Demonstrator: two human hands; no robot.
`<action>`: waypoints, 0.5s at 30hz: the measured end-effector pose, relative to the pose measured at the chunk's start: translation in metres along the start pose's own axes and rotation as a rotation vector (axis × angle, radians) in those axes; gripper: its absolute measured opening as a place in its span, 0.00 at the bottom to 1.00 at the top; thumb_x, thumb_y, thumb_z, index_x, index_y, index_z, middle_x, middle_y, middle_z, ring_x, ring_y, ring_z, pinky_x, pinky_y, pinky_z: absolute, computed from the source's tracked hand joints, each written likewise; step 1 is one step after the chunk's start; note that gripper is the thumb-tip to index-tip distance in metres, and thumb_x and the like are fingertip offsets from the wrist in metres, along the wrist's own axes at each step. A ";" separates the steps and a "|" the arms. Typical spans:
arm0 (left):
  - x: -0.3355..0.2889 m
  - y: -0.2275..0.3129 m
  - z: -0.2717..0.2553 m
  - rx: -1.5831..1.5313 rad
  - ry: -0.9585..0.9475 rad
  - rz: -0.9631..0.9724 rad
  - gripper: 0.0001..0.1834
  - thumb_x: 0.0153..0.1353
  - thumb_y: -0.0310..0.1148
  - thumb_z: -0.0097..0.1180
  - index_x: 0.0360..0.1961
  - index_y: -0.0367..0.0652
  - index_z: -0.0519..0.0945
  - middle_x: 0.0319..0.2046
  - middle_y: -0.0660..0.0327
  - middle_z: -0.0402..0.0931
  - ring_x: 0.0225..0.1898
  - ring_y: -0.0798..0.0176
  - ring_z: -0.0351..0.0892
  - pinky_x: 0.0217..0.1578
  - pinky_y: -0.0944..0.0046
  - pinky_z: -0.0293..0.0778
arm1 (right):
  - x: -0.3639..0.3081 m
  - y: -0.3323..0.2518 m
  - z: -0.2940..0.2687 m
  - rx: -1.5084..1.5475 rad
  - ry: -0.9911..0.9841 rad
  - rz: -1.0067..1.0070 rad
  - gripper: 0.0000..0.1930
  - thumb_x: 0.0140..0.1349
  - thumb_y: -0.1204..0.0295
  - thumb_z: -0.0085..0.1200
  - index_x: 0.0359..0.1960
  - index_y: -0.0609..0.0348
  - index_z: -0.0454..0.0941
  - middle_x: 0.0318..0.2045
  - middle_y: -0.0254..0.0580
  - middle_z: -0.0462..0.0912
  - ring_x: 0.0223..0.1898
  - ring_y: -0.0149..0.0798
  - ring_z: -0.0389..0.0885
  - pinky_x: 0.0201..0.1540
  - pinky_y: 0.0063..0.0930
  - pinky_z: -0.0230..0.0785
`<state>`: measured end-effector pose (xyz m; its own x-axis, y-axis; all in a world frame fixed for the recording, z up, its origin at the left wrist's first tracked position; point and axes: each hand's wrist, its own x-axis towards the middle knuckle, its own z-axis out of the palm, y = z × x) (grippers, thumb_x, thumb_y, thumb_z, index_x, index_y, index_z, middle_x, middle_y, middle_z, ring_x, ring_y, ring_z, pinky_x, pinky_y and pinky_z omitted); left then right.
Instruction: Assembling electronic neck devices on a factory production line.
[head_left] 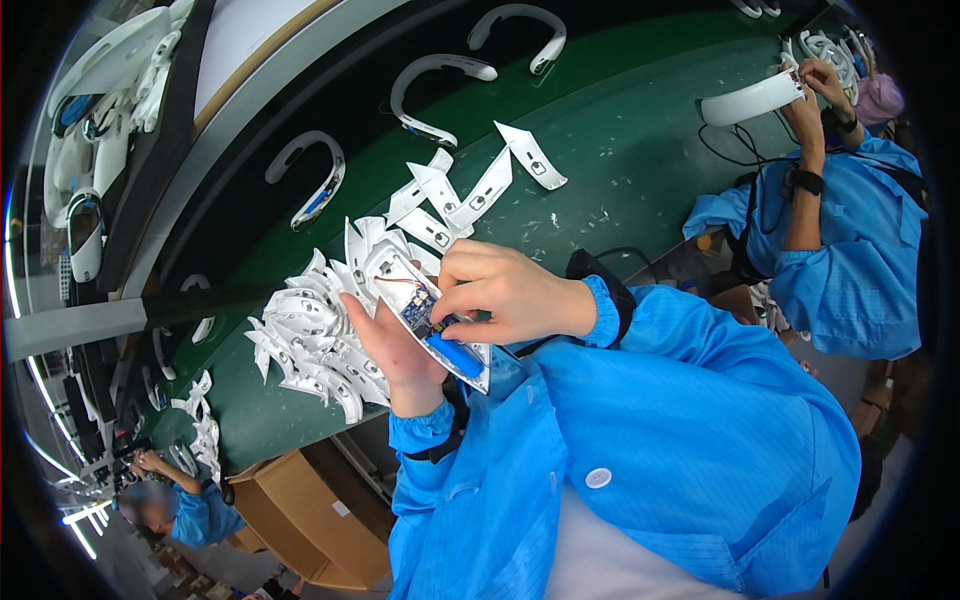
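Observation:
My left hand [395,350] supports a curved white plastic housing [388,268] tilted in front of my chest, its thumb stretched out and its other fingers mostly hidden behind the shell. Inside the housing lie a blue circuit board [418,308], thin red wires and a blue battery cell [455,355]. My right hand [510,295] bends over the board with thumb and fingers pinched together. Whatever sits between those fingertips is hidden. Beyond my left hand, a big heap of white curved shells [305,315] covers the green bench.
More white shells [482,192] lie farther out on the green bench [600,190]. Several white neckband-shaped devices [425,90] line the dark strip behind. A co-worker in blue [850,240] handles a white part [750,100] at right. Below the bench stands an open cardboard box [310,515].

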<state>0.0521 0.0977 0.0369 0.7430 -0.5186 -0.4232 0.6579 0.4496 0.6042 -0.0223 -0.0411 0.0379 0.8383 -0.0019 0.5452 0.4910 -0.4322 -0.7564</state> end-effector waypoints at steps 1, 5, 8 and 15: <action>0.001 0.000 -0.003 -0.001 -0.002 -0.002 0.41 0.61 0.63 0.20 0.48 0.34 0.67 0.39 0.51 0.73 0.37 0.56 0.74 0.36 0.59 0.72 | 0.000 0.001 0.001 -0.010 0.002 -0.006 0.11 0.40 0.72 0.63 0.29 0.56 0.79 0.26 0.34 0.70 0.32 0.38 0.69 0.33 0.29 0.63; 0.001 0.001 -0.003 -0.003 -0.060 -0.027 0.41 0.61 0.64 0.21 0.48 0.33 0.67 0.39 0.51 0.73 0.39 0.57 0.74 0.41 0.61 0.71 | 0.001 0.001 0.002 -0.089 -0.002 -0.055 0.10 0.40 0.71 0.63 0.26 0.55 0.78 0.25 0.33 0.71 0.34 0.38 0.72 0.36 0.30 0.63; -0.001 0.001 0.001 0.018 -0.050 -0.036 0.41 0.61 0.64 0.21 0.49 0.34 0.67 0.39 0.55 0.73 0.40 0.59 0.73 0.42 0.64 0.69 | -0.001 0.000 0.003 -0.116 0.012 -0.037 0.10 0.40 0.71 0.63 0.26 0.54 0.78 0.25 0.33 0.71 0.35 0.38 0.72 0.38 0.31 0.62; -0.001 0.003 -0.005 0.016 -0.080 -0.032 0.41 0.60 0.65 0.23 0.47 0.33 0.68 0.38 0.53 0.74 0.40 0.59 0.74 0.44 0.64 0.69 | -0.004 -0.005 0.005 -0.146 0.022 0.003 0.11 0.39 0.71 0.64 0.27 0.54 0.78 0.26 0.32 0.71 0.34 0.37 0.71 0.37 0.29 0.62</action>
<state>0.0534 0.1031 0.0359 0.7091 -0.5888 -0.3878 0.6785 0.4203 0.6024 -0.0267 -0.0345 0.0375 0.8337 -0.0220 0.5518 0.4474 -0.5586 -0.6984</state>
